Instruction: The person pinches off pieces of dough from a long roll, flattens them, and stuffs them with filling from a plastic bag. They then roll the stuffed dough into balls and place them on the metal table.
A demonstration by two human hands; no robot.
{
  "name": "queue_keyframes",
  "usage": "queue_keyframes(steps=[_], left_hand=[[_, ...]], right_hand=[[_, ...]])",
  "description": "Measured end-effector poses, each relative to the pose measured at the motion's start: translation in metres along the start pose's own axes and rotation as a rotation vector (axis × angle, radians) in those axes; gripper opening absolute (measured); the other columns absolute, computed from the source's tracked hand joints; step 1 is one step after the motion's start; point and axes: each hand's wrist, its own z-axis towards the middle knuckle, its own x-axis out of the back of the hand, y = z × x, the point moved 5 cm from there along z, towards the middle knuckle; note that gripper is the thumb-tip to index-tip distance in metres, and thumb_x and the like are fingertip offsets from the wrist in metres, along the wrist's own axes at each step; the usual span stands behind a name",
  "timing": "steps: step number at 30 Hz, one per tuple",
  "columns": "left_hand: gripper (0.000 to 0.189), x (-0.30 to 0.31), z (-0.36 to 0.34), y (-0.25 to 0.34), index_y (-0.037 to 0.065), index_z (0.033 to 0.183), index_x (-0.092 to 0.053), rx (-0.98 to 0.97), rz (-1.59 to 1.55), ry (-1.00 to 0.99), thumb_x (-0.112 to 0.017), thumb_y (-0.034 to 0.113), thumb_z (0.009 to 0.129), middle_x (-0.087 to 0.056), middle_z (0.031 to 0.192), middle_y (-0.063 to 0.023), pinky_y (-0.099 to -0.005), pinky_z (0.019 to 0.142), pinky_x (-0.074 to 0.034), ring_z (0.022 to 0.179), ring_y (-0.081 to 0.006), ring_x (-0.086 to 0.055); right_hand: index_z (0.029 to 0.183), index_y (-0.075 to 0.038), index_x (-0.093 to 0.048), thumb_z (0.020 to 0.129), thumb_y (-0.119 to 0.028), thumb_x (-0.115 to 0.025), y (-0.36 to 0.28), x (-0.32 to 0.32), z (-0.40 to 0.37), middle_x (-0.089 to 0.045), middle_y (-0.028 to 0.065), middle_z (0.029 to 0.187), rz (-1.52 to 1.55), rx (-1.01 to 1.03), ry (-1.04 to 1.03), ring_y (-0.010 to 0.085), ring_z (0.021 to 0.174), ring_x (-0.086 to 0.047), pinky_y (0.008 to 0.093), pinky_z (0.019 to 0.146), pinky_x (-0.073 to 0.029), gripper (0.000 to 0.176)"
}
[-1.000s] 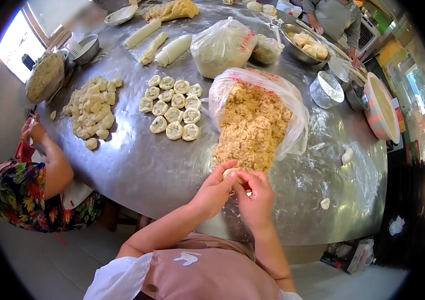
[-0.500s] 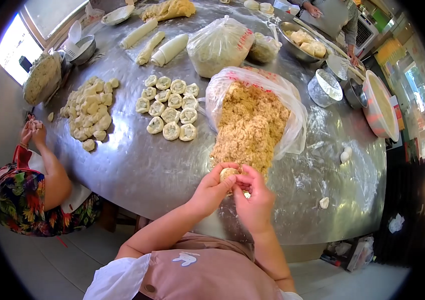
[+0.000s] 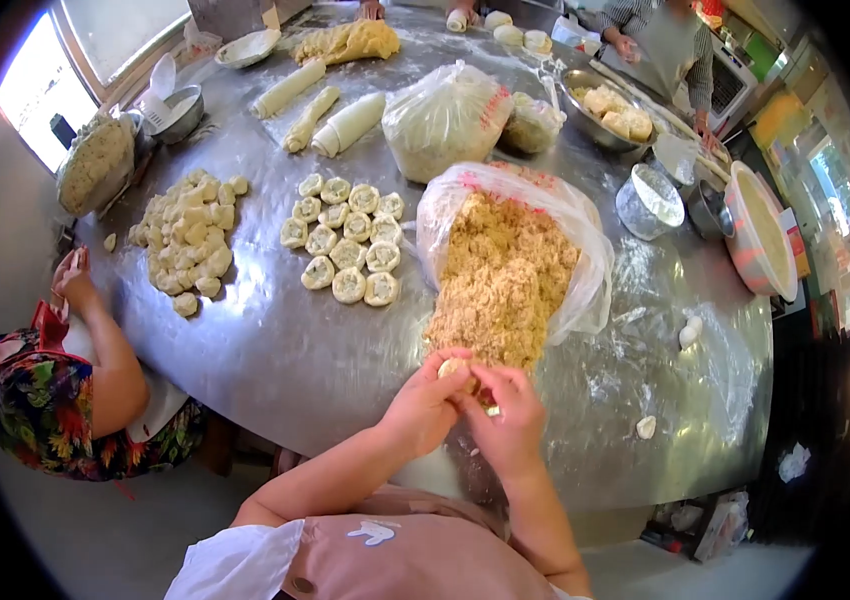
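My left hand (image 3: 423, 408) holds a small round piece of dough (image 3: 455, 372) between its thumb and fingers. Against the same piece, the fingers of my right hand (image 3: 507, 415) are pinched at its edge. Crumbly brown filling (image 3: 505, 285) spills from an open plastic bag (image 3: 585, 290) just beyond both hands. To the left of the bag, several round filled dough pieces (image 3: 348, 285) sit in rows. Further left lies a heap of cut dough lumps (image 3: 185, 235). Whether filling is inside the held piece cannot be made out.
A person in a floral garment (image 3: 45, 400) sits at the left; another person's striped sleeve (image 3: 700, 75) shows at the far right. Dough rolls (image 3: 350, 125), a tied bag (image 3: 445, 120), a metal bowl (image 3: 600, 125) and a floury tub (image 3: 650, 205) stand on the metal table (image 3: 295, 370).
The view has tilted up slightly, so the table's things sit lower. My hands stay together on the dough, with the fingers shifted a little. More hands show at the far edge.
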Motion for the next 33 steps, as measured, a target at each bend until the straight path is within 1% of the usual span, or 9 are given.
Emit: queue_keyframes(steps=[4,8,12,16,20,23,26,30,33], left_hand=[[0.020,0.000,-0.001,-0.001,0.009,0.116,-0.047,0.007,-0.017,-0.043,-0.051,0.007,0.097,-0.060,0.102,-0.0099,-0.0339,0.082,-0.049,0.094,-0.0187,-0.058],[0.033,0.001,-0.001,-0.003,0.005,0.129,-0.044,0.010,-0.011,-0.018,-0.051,0.008,0.097,-0.059,0.108,-0.0106,-0.0338,0.088,-0.047,0.099,-0.0190,-0.057],[0.035,-0.003,-0.001,-0.005,0.003,0.132,-0.043,0.009,-0.014,-0.012,-0.049,0.009,0.098,-0.057,0.114,-0.0119,-0.0339,0.091,-0.047,0.104,-0.0208,-0.056],[0.031,0.003,0.001,-0.001,0.003,0.129,-0.046,0.014,0.014,0.018,-0.048,0.010,0.099,-0.057,0.113,-0.0125,-0.0348,0.093,-0.047,0.106,-0.0225,-0.056],[0.031,0.005,0.006,0.002,0.003,0.126,-0.047,0.002,-0.008,-0.138,-0.048,0.017,0.099,-0.058,0.115,-0.0111,-0.0347,0.093,-0.048,0.106,-0.0241,-0.058],[0.033,-0.015,-0.007,0.011,0.005,0.127,-0.048,0.088,0.017,-0.034,-0.049,0.023,0.099,-0.058,0.118,-0.0100,-0.0337,0.094,-0.047,0.107,-0.0231,-0.058],[0.034,-0.005,-0.003,-0.005,0.007,0.128,-0.048,0.191,0.110,-0.153,-0.050,0.025,0.099,-0.058,0.120,-0.0095,-0.0319,0.092,-0.048,0.108,-0.0204,-0.059],[0.025,-0.003,-0.006,-0.011,0.009,0.120,-0.050,0.212,-0.155,-0.438,-0.053,0.020,0.097,-0.059,0.100,-0.0018,-0.0257,0.072,-0.050,0.076,-0.0105,-0.058],[0.019,-0.003,-0.013,-0.009,0.011,0.115,-0.050,0.186,0.036,-0.208,-0.052,0.012,0.096,-0.056,0.093,0.0010,-0.0240,0.067,-0.048,0.068,-0.0078,-0.052]], right_hand=[[0.094,-0.005,-0.069,0.075,-0.006,-0.077,0.004,0.001,-0.002,-0.065,0.0098,0.090,0.037,-0.005,0.001,0.0248,0.078,-0.065,0.0305,0.065,-0.053,0.020],[0.091,-0.005,-0.068,0.077,-0.004,-0.075,0.005,0.001,-0.001,-0.067,0.0103,0.088,0.038,0.064,0.027,0.0241,0.075,-0.066,0.0305,0.063,-0.053,0.016],[0.092,-0.005,-0.067,0.078,-0.005,-0.074,-0.001,0.001,0.001,-0.068,0.0113,0.083,0.050,-0.102,0.012,0.0239,0.071,-0.067,0.0313,0.062,-0.053,0.016],[0.097,-0.003,-0.065,0.081,-0.007,-0.071,-0.007,-0.005,0.002,-0.068,0.0119,0.082,-0.034,0.109,0.022,0.0244,0.071,-0.067,0.0319,0.061,-0.053,0.017],[0.110,-0.002,-0.060,0.082,-0.020,-0.074,-0.014,0.004,0.004,-0.066,0.0159,0.100,0.095,0.016,-0.087,0.0306,0.088,-0.065,0.0380,0.076,-0.051,0.036],[0.121,0.000,-0.052,0.082,-0.038,-0.073,-0.014,0.008,0.004,-0.058,0.0197,0.119,-0.041,0.272,-0.007,0.0382,0.107,-0.056,0.0464,0.093,-0.043,0.058],[0.126,0.002,-0.046,0.081,-0.052,-0.067,-0.008,-0.005,0.002,-0.051,0.0217,0.129,-0.009,0.345,-0.038,0.0426,0.117,-0.047,0.0524,0.100,-0.034,0.073],[0.120,-0.001,-0.051,0.089,-0.056,-0.054,-0.006,-0.007,-0.002,-0.058,0.0176,0.122,-0.150,0.437,-0.004,0.0397,0.116,-0.051,0.0507,0.101,-0.037,0.063],[0.113,-0.005,-0.054,0.093,-0.055,-0.047,-0.012,-0.009,0.001,-0.063,0.0129,0.115,-0.110,0.489,-0.032,0.0390,0.114,-0.054,0.0499,0.099,-0.038,0.054]])
